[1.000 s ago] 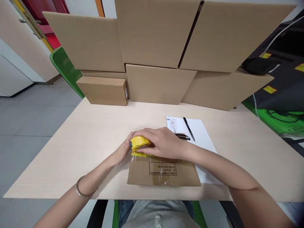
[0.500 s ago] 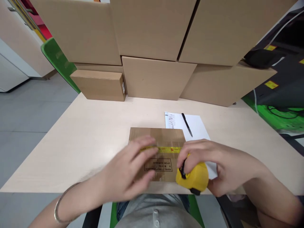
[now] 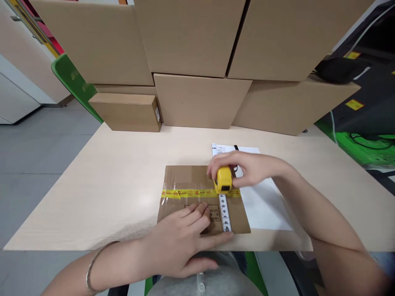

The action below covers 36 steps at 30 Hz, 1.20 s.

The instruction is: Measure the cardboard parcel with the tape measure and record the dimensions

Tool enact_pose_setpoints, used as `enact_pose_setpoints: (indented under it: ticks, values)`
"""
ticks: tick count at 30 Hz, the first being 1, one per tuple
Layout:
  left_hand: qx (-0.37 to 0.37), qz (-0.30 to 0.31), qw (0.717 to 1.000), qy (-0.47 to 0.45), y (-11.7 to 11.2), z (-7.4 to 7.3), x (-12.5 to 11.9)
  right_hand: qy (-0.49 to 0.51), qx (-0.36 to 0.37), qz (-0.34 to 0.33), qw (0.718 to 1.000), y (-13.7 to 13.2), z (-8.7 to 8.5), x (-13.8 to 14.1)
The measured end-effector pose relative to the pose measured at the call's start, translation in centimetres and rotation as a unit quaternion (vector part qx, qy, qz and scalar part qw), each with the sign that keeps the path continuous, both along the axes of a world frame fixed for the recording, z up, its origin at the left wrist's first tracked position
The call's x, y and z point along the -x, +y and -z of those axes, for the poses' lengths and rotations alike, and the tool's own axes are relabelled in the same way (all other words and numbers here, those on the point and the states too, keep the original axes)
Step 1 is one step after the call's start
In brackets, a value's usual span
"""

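A flat brown cardboard box [image 3: 191, 176] with yellow printed tape [image 3: 197, 193] across it lies near the table's front edge. My right hand [image 3: 243, 166] is closed round a yellow tape measure [image 3: 223, 179] above the box. Its white numbered blade [image 3: 225, 211] runs out toward me across the box top. My left hand [image 3: 185, 234] rests on the box with fingers stretched out; the index fingertip is at the blade's end by the front edge. Part of the printed label on the box is hidden under my left fingers.
Beside the box lies a white paper sheet [image 3: 265, 205], with a black pen [image 3: 236, 147] mostly hidden by my right hand. Large cardboard boxes [image 3: 200, 100] are stacked along the table's back, with a smaller box [image 3: 126, 113] at the left.
My right hand has moved up and left with the tape measure, and a length of blade now shows. My left hand has come down onto the box near its front edge.
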<state>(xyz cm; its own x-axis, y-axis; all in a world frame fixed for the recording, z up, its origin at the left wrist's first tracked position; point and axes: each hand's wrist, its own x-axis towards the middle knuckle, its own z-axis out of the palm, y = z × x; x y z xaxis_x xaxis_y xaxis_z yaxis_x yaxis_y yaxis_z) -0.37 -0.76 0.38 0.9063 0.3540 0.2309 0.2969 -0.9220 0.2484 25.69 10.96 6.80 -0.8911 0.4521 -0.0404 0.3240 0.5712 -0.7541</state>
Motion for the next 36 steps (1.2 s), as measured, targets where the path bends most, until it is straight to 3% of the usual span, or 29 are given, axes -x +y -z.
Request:
enact_pose_setpoints:
  ticks: [7,13,18,22,26,29,32,34,36]
  values:
    - [-0.011,-0.002,1.0,-0.002,-0.1,0.3,-0.1,-0.007,0.0,0.048,0.999,6.3,0.8,-0.8]
    - [-0.005,0.004,1.0,-0.005,0.1,0.3,-0.1,-0.002,0.011,0.062,0.998,7.4,2.2,-1.0]
    - [-0.004,-0.002,1.0,-0.005,0.0,0.2,-0.1,-0.005,0.004,0.07,0.998,7.2,1.6,-1.1]
    - [-0.022,0.002,1.0,-0.014,0.0,0.3,0.0,-0.008,-0.022,0.057,0.998,4.3,0.1,-1.2]
    - [-0.033,0.005,0.999,-0.029,0.0,0.7,0.1,-0.024,-0.04,0.029,0.998,-1.9,-0.5,0.0]
    - [0.01,0.001,0.999,-0.053,-0.1,0.6,0.3,-0.042,-0.067,0.033,0.996,-6.4,-0.3,0.8]
    - [0.091,0.005,0.99,-0.11,0.0,-0.2,0.9,-0.026,-0.029,0.053,0.998,-9.0,0.0,-0.1]
    - [0.154,-0.04,0.971,-0.177,0.4,-0.7,2.0,0.003,0.014,0.09,0.996,-9.6,0.6,-1.8]
    - [0.193,-0.167,0.932,-0.258,1.3,-0.6,3.4,0.028,0.049,0.177,0.983,-9.6,1.7,-4.1]
